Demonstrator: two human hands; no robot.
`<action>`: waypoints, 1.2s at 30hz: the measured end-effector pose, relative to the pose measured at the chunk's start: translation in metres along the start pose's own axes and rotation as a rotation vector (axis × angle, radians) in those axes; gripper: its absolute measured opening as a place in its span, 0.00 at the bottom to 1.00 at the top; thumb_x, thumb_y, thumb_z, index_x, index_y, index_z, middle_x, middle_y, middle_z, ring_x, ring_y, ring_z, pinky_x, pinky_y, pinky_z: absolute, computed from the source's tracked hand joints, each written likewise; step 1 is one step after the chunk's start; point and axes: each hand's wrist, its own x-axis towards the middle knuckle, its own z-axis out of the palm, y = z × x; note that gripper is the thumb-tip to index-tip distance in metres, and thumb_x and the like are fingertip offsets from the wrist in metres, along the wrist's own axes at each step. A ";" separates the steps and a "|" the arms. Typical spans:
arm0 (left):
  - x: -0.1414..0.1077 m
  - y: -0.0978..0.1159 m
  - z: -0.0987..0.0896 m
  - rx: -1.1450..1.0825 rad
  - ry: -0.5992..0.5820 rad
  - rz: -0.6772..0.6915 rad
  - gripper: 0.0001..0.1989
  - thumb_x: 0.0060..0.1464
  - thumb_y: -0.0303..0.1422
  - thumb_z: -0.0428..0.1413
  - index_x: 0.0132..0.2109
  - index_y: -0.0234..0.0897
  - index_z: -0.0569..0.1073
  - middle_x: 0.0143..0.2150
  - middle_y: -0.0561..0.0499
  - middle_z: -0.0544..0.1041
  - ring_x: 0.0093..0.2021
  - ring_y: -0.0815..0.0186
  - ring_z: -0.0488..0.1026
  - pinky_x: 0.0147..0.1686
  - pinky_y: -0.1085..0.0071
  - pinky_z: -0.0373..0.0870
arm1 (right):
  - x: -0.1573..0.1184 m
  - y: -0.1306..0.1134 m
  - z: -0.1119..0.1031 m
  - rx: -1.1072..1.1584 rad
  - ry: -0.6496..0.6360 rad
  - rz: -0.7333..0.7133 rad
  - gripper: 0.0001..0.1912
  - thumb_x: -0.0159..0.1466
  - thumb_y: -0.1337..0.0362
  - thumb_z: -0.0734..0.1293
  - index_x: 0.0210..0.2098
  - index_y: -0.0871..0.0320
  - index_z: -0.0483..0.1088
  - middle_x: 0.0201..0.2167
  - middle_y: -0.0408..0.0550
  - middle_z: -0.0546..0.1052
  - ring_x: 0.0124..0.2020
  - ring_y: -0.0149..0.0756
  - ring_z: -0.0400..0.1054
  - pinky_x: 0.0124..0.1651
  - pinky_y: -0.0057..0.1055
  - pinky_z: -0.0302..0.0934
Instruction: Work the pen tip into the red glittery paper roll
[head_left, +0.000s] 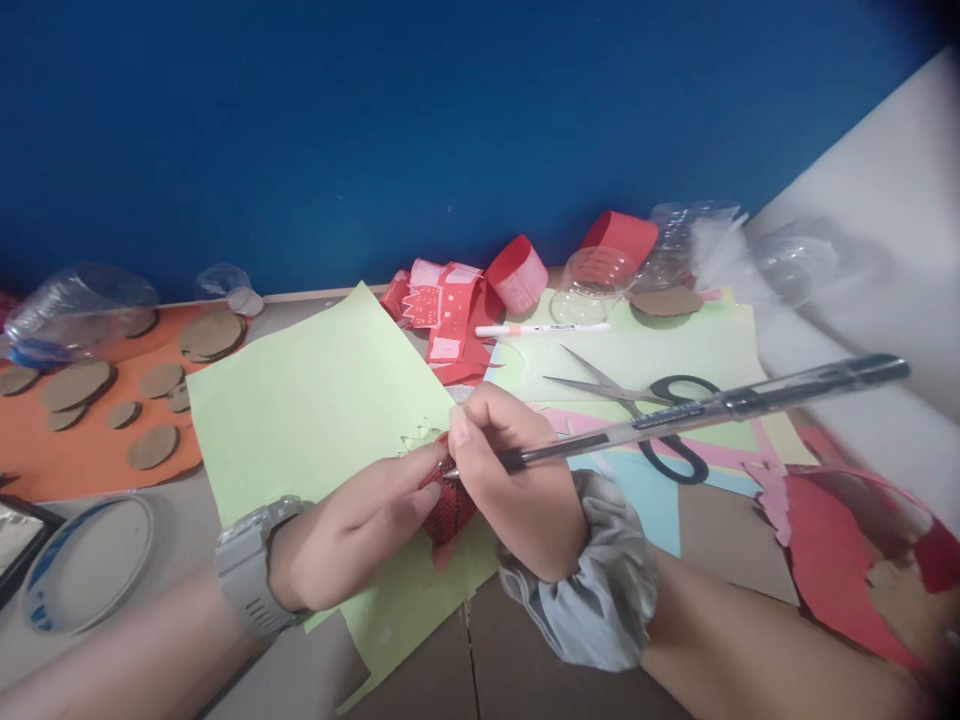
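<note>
My right hand [517, 470] is closed around a clear-barrelled black gel pen [675, 415]. Its tip touches, or nearly touches, a small red paper cutout [450, 510] covered with dark marks. My left hand [375, 530] grips this cutout, with the thumb lying across its face; the other fingers are partly hidden. Beneath both hands lies a sheet of light green paper [300, 390]. Near my fingertips the sheet bears a spiky drawn outline [421, 438], partly covered by my hands.
Black-handled scissors [637, 395] and a white marker [544, 329] lie to the right. Red paper pieces [454, 315] sit by the blue wall [450, 130]. Cardboard discs [154, 447] rest on orange paper [45, 455] at left, near a tape ring [146, 560]. Clear plastic cups [592, 280] stand behind.
</note>
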 end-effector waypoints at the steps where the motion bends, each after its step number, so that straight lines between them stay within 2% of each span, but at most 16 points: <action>1: 0.000 0.000 0.000 0.000 -0.001 0.001 0.17 0.70 0.34 0.37 0.45 0.33 0.68 0.36 0.46 0.69 0.34 0.63 0.67 0.36 0.70 0.67 | 0.000 0.000 0.000 0.005 0.000 -0.004 0.16 0.61 0.64 0.63 0.21 0.53 0.52 0.17 0.37 0.53 0.18 0.31 0.51 0.20 0.29 0.48; 6: 0.000 0.000 -0.001 -0.002 -0.009 -0.005 0.17 0.70 0.35 0.37 0.44 0.33 0.68 0.36 0.47 0.69 0.34 0.64 0.67 0.37 0.69 0.67 | -0.001 0.001 0.001 -0.008 0.026 -0.050 0.15 0.63 0.65 0.60 0.22 0.53 0.52 0.18 0.38 0.54 0.19 0.30 0.49 0.21 0.30 0.48; 16: 0.001 0.001 -0.001 0.007 -0.015 0.017 0.16 0.71 0.34 0.37 0.45 0.33 0.68 0.36 0.47 0.70 0.34 0.65 0.67 0.38 0.70 0.67 | 0.000 -0.001 0.002 0.045 0.027 -0.026 0.16 0.59 0.67 0.62 0.21 0.53 0.51 0.18 0.38 0.56 0.18 0.31 0.49 0.21 0.31 0.47; 22: -0.001 0.002 -0.002 0.015 -0.018 -0.026 0.17 0.71 0.34 0.37 0.43 0.33 0.68 0.36 0.48 0.70 0.35 0.65 0.67 0.40 0.71 0.66 | -0.001 0.000 0.002 0.035 0.041 0.006 0.16 0.61 0.65 0.61 0.20 0.52 0.52 0.17 0.37 0.54 0.17 0.31 0.49 0.20 0.30 0.48; 26: -0.001 0.002 -0.002 0.014 -0.018 -0.018 0.17 0.71 0.34 0.37 0.43 0.33 0.68 0.36 0.49 0.70 0.35 0.66 0.67 0.41 0.72 0.66 | 0.001 -0.002 0.002 0.032 0.012 -0.009 0.17 0.60 0.65 0.63 0.19 0.52 0.50 0.16 0.38 0.53 0.17 0.32 0.49 0.20 0.30 0.47; 36: 0.002 0.004 -0.002 0.045 -0.032 0.020 0.17 0.71 0.35 0.36 0.42 0.33 0.67 0.36 0.48 0.69 0.35 0.66 0.67 0.41 0.71 0.65 | 0.000 0.001 0.003 0.047 0.031 -0.072 0.16 0.61 0.66 0.62 0.21 0.53 0.50 0.18 0.38 0.54 0.19 0.31 0.48 0.22 0.32 0.46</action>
